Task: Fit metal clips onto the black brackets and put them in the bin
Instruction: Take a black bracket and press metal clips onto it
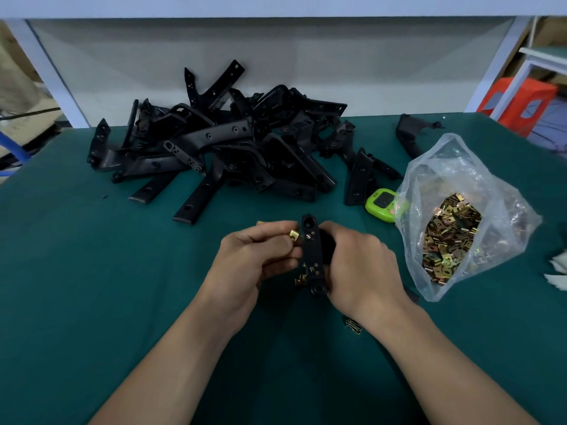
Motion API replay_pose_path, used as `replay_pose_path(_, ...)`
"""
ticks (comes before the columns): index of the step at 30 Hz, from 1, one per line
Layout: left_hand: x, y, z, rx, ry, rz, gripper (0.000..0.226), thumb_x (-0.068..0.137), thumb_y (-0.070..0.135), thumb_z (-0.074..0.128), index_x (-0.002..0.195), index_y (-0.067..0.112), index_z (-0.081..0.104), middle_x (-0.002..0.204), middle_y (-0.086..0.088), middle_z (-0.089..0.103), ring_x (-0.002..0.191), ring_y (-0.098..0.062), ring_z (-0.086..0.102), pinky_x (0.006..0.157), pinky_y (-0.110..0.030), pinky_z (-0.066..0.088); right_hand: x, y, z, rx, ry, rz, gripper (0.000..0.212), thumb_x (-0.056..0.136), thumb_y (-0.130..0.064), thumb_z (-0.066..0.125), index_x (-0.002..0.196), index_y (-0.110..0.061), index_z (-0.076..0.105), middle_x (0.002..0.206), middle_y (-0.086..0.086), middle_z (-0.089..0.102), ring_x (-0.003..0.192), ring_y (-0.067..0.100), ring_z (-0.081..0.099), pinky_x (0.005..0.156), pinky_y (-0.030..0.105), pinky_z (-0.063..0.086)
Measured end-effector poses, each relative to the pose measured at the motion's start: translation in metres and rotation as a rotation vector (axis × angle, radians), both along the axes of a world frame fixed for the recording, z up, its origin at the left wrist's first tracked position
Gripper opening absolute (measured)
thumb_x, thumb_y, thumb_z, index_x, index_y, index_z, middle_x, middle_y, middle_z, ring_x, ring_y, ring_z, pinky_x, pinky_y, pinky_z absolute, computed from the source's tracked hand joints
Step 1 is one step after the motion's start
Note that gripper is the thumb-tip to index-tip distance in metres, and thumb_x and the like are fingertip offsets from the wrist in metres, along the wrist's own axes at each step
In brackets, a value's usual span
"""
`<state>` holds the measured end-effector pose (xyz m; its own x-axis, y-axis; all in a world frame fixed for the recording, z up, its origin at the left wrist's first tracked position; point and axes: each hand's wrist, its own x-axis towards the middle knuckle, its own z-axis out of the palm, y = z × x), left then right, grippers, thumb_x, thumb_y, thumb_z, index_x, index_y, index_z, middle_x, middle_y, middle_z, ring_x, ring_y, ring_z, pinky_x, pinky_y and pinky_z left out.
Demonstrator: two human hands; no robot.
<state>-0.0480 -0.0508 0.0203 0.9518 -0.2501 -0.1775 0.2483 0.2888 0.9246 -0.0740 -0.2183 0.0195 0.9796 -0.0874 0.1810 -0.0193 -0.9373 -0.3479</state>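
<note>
My right hand (359, 262) grips a black bracket (312, 253) upright over the green table, near the middle. My left hand (254, 256) pinches a small brass-coloured metal clip (294, 235) right against the bracket's left edge near its top. A few more clips (300, 280) show below the left hand, beside the bracket's lower end; whether they lie on the table or sit on the bracket I cannot tell. A large heap of black brackets (221, 142) lies at the back of the table. A clear plastic bag of clips (451, 237) stands open to the right.
A green digital timer (383, 205) sits between the heap and the bag. One lone black bracket (409, 133) lies at the back right. A small black piece (352, 326) lies by my right wrist. White scraps (558, 271) sit at the right edge. No bin is in view.
</note>
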Motion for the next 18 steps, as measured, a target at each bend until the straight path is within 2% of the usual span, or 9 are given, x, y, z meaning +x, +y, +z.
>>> replay_pose_path(6,-0.0002,0.0004,0.0000,0.097,-0.058,-0.021,0.030,0.093,0.001,0.061,0.101,0.020,0.083,0.086,-0.004,0.075,0.075,-0.012,0.068,0.068,-0.019,0.054,0.0001,-0.0006,0.0009,0.010,0.011,0.012,0.042,0.079,-0.023,0.070,0.116,-0.038,0.056,0.085,-0.003,0.066,0.083,0.031,0.062,0.067,0.037,0.045)
replay_pose_path(11,-0.0022,-0.0022,0.0017,0.090,-0.046,0.041,0.022,0.093,0.007,0.067,0.085,0.020,0.082,0.083,-0.007,0.076,0.070,-0.014,0.070,0.061,-0.020,0.054,-0.0002,-0.0009,0.0004,0.017,-0.001,0.012,0.039,0.079,-0.022,0.069,0.113,-0.037,0.057,0.083,-0.003,0.066,0.081,0.031,0.061,0.065,0.036,0.041)
replay_pose_path(14,-0.0029,-0.0024,0.0026,0.056,-0.033,0.076,0.023,0.093,0.010,0.069,0.078,0.022,0.079,0.085,-0.009,0.077,0.072,-0.015,0.073,0.061,-0.021,0.056,-0.0001,-0.0021,-0.0007,0.018,-0.010,0.008,0.038,0.079,-0.021,0.068,0.111,-0.037,0.056,0.082,-0.003,0.065,0.073,0.029,0.053,0.064,0.035,0.038)
replay_pose_path(16,-0.0028,-0.0028,0.0032,0.035,-0.031,0.070,0.019,0.094,0.010,0.068,0.080,0.020,0.075,0.088,-0.010,0.077,0.076,-0.016,0.074,0.063,-0.021,0.056,0.0000,-0.0023,-0.0007,0.011,-0.018,-0.001,0.038,0.079,-0.022,0.069,0.111,-0.037,0.056,0.081,-0.004,0.064,0.071,0.027,0.046,0.064,0.035,0.037)
replay_pose_path(18,-0.0030,-0.0035,0.0034,0.028,-0.026,0.071,0.016,0.095,0.007,0.064,0.087,0.017,0.073,0.088,-0.010,0.077,0.078,-0.018,0.074,0.065,-0.021,0.057,0.0002,-0.0015,-0.0002,0.004,-0.020,0.000,0.039,0.079,-0.022,0.070,0.112,-0.038,0.056,0.081,-0.004,0.063,0.072,0.028,0.048,0.064,0.035,0.036)
